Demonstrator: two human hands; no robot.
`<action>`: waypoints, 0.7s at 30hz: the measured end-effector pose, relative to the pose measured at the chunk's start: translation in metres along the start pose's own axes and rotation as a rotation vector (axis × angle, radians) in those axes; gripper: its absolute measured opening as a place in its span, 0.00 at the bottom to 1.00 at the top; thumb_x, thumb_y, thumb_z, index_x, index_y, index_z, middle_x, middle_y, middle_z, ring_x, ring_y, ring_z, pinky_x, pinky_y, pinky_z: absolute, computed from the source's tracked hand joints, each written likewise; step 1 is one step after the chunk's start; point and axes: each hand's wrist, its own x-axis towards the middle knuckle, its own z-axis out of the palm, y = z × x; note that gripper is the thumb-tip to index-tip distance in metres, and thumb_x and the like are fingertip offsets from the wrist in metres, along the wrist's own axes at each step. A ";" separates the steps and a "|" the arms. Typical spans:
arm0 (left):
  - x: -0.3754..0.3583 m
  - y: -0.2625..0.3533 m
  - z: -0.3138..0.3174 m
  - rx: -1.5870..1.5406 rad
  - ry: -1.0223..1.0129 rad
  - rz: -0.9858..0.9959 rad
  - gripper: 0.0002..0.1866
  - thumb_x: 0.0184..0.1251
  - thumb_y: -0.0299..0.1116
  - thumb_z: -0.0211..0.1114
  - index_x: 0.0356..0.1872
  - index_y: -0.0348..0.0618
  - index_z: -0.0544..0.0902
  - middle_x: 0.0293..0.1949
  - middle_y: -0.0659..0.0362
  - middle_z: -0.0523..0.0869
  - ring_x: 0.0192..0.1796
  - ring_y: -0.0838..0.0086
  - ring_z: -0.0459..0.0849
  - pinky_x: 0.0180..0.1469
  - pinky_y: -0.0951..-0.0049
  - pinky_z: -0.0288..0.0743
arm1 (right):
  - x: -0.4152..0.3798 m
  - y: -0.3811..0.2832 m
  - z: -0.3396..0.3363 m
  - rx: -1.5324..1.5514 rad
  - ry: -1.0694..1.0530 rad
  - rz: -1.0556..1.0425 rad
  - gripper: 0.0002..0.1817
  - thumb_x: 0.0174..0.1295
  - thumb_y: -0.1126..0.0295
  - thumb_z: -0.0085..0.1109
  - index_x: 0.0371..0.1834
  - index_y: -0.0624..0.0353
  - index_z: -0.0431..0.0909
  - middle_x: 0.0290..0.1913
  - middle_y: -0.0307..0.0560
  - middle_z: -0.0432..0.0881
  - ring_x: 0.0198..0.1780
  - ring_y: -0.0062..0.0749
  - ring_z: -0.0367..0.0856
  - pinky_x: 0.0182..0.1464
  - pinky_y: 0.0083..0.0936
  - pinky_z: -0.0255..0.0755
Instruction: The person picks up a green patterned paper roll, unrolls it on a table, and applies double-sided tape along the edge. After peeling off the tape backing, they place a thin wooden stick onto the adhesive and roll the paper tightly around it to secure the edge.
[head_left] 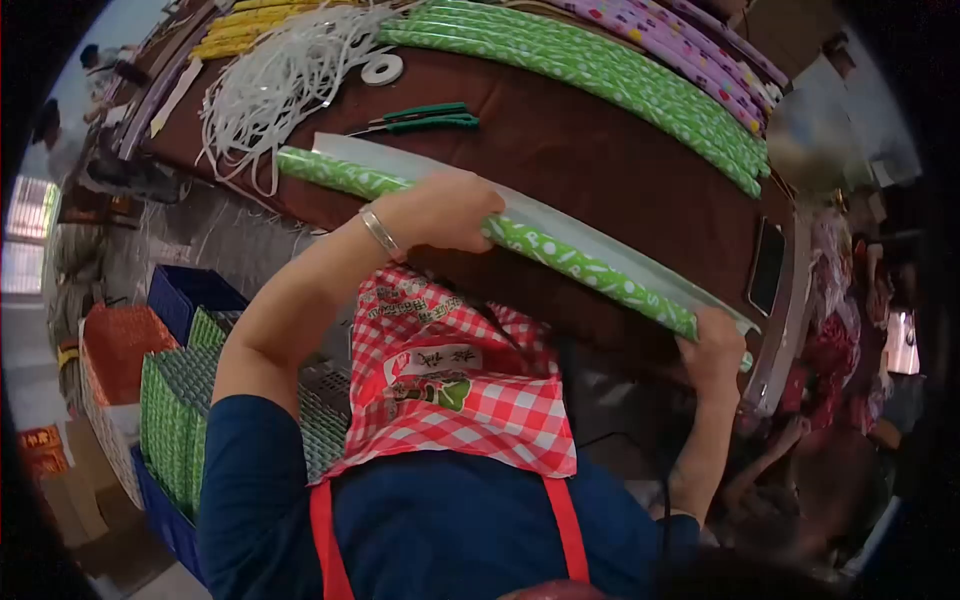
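A partly rolled sheet of green patterned wrapping paper (pixel 590 270) lies slantwise along the near edge of the table. Its pale underside shows as a loose flap on the far side of the roll. My left hand (pixel 450 210), with a silver bangle at the wrist, is closed around the roll left of its middle. Around the roll's right end my right hand (pixel 712 345) is also closed. Just beyond the roll's left part lie green-handled scissors (pixel 430 118). Near them is a roll of white tape (pixel 381 69).
On the brown table (pixel 560 140), a heap of white strips (pixel 290 80) lies far left. Finished green rolls (pixel 600 85), purple rolls (pixel 680 45) and yellow rolls (pixel 230 32) line the back. A phone (pixel 767 265) rests at right. Blue crates (pixel 190 295) stand lower left; people are nearby.
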 end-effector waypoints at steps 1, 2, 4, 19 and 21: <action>0.000 0.006 -0.001 0.086 0.041 -0.026 0.15 0.47 0.39 0.71 0.32 0.42 0.81 0.30 0.50 0.84 0.37 0.52 0.84 0.40 0.54 0.77 | -0.002 -0.001 0.001 0.023 -0.027 0.024 0.23 0.41 0.71 0.76 0.42 0.61 0.78 0.41 0.53 0.82 0.43 0.52 0.81 0.43 0.45 0.74; 0.000 0.007 0.006 0.130 0.178 0.014 0.14 0.46 0.38 0.71 0.32 0.44 0.80 0.30 0.52 0.83 0.36 0.53 0.84 0.39 0.55 0.77 | -0.007 0.007 0.006 0.036 -0.051 0.007 0.20 0.42 0.70 0.75 0.39 0.61 0.78 0.41 0.54 0.83 0.43 0.53 0.82 0.43 0.45 0.75; 0.003 0.011 0.017 0.242 0.386 0.062 0.15 0.44 0.34 0.73 0.32 0.47 0.77 0.30 0.58 0.81 0.36 0.59 0.85 0.37 0.57 0.77 | 0.000 -0.001 -0.007 0.102 -0.145 0.070 0.20 0.43 0.70 0.75 0.39 0.61 0.78 0.39 0.55 0.83 0.42 0.55 0.81 0.42 0.45 0.75; -0.013 -0.002 0.014 0.105 0.135 -0.016 0.12 0.47 0.37 0.70 0.33 0.44 0.84 0.30 0.54 0.86 0.37 0.55 0.86 0.39 0.56 0.80 | -0.007 0.009 -0.013 0.008 -0.041 -0.022 0.18 0.39 0.71 0.71 0.32 0.60 0.73 0.31 0.55 0.77 0.36 0.58 0.78 0.36 0.47 0.70; -0.015 -0.001 0.024 0.150 0.273 0.001 0.13 0.47 0.36 0.72 0.34 0.44 0.82 0.31 0.55 0.85 0.38 0.56 0.86 0.39 0.56 0.79 | -0.006 0.004 -0.015 0.071 -0.124 0.037 0.17 0.40 0.71 0.71 0.31 0.59 0.73 0.31 0.55 0.77 0.36 0.57 0.78 0.37 0.48 0.70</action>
